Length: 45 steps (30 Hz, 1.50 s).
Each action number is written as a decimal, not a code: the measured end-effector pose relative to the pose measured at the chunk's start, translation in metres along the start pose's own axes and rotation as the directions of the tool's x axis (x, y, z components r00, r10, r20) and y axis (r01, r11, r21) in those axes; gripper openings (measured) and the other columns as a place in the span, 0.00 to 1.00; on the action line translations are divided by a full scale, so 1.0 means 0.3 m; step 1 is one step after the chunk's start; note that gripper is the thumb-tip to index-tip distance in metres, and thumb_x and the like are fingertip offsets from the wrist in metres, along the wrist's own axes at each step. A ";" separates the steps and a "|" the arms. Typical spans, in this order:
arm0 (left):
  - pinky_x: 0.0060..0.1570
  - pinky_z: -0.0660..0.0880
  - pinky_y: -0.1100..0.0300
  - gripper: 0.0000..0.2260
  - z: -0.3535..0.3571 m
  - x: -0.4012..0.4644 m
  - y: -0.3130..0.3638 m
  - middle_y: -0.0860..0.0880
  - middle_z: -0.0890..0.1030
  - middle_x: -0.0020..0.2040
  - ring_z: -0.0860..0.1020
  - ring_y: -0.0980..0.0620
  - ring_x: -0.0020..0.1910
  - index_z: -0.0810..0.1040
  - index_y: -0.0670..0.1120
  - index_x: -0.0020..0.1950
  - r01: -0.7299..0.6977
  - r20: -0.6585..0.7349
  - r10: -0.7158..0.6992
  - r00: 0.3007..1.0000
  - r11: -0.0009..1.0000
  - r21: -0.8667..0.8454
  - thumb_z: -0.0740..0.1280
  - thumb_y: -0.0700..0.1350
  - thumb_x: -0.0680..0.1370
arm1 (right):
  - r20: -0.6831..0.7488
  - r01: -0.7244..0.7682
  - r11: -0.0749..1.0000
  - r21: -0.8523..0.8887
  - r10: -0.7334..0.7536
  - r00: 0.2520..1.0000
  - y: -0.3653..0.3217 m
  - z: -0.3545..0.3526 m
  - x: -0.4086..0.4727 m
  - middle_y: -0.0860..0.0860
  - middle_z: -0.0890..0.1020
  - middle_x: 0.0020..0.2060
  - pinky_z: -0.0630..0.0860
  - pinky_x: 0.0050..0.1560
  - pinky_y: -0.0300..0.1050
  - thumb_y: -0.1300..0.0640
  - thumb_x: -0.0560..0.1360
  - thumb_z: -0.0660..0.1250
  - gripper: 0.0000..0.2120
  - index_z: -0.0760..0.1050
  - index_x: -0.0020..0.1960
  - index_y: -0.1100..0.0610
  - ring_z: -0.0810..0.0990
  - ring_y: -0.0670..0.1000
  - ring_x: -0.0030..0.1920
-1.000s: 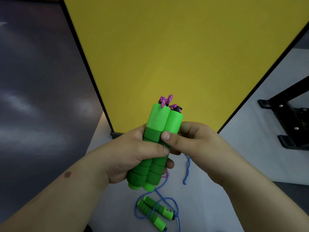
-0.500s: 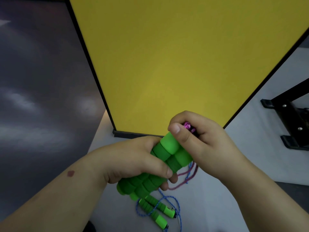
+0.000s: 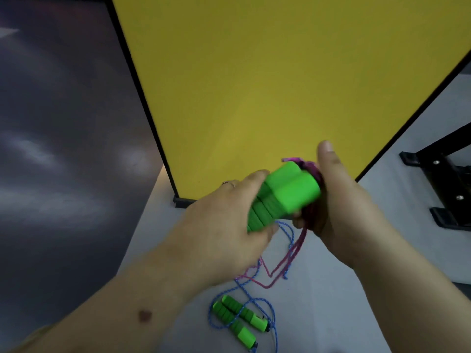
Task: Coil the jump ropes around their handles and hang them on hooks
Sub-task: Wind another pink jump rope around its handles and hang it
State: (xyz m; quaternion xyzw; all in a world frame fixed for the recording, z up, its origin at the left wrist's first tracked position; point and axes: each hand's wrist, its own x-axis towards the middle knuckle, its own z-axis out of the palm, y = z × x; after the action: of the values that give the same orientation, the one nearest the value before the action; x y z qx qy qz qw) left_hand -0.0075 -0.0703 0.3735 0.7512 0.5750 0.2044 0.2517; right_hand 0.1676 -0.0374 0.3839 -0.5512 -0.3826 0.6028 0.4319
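Since half a second ago the right hand (image 3: pixel 341 207) has slid off the handle tops, pinching the pink rope (image 3: pixel 295 250) beneath; left hand (image 3: pixel 224 225) grips both green handles (image 3: pixel 283 194); below the hands lies a blue-roped pair (image 3: pixel 239 317).

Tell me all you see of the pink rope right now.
The pink rope is a thin braided-looking cord. Its upper part wraps round the far ends of the two green handles, which the left hand grips. The right hand holds strands by those ends. Loose loops hang down onto the grey floor, crossing the blue rope.
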 end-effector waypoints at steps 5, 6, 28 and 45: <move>0.35 0.73 0.57 0.06 -0.064 0.051 -0.052 0.50 0.81 0.36 0.77 0.53 0.31 0.78 0.54 0.47 0.336 0.036 -0.369 0.929 0.799 -0.498 0.70 0.54 0.78 | 0.135 0.284 0.688 -0.668 -0.264 0.955 0.031 -0.019 -0.016 0.45 0.72 0.28 0.67 0.30 0.48 0.42 0.82 0.57 0.12 0.73 0.48 0.48 0.68 0.49 0.28; 0.35 0.72 0.58 0.05 -0.061 0.052 -0.065 0.53 0.80 0.35 0.78 0.52 0.32 0.76 0.54 0.47 0.335 -0.010 -0.362 0.932 0.872 -0.358 0.69 0.53 0.79 | 0.231 0.366 0.466 -0.805 -0.322 0.918 0.042 -0.018 -0.021 0.46 0.73 0.29 0.69 0.32 0.50 0.44 0.83 0.57 0.10 0.71 0.48 0.48 0.70 0.49 0.30; 0.41 0.79 0.47 0.15 -0.091 0.052 -0.095 0.49 0.88 0.48 0.86 0.48 0.42 0.76 0.51 0.58 0.333 0.246 -0.229 0.942 0.740 -0.584 0.70 0.46 0.71 | 0.277 0.212 0.776 -0.594 -0.050 0.960 -0.006 -0.059 0.003 0.56 0.66 0.32 0.62 0.36 0.52 0.43 0.81 0.62 0.14 0.83 0.45 0.47 0.63 0.56 0.34; 0.42 0.81 0.55 0.12 -0.170 0.013 -0.079 0.39 0.87 0.45 0.85 0.47 0.41 0.82 0.44 0.57 0.339 0.643 0.153 0.750 0.746 -0.573 0.72 0.37 0.74 | 0.329 0.152 0.982 -0.114 -0.107 0.938 -0.011 -0.047 0.000 0.52 0.81 0.27 0.75 0.29 0.42 0.60 0.68 0.78 0.07 0.84 0.33 0.54 0.78 0.51 0.26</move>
State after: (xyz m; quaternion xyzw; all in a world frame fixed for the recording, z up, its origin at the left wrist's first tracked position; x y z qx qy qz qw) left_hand -0.0549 -0.0542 0.3992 0.6027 0.3788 0.1039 0.6946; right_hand 0.1820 -0.0364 0.3857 -0.4477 -0.5241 0.6269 0.3633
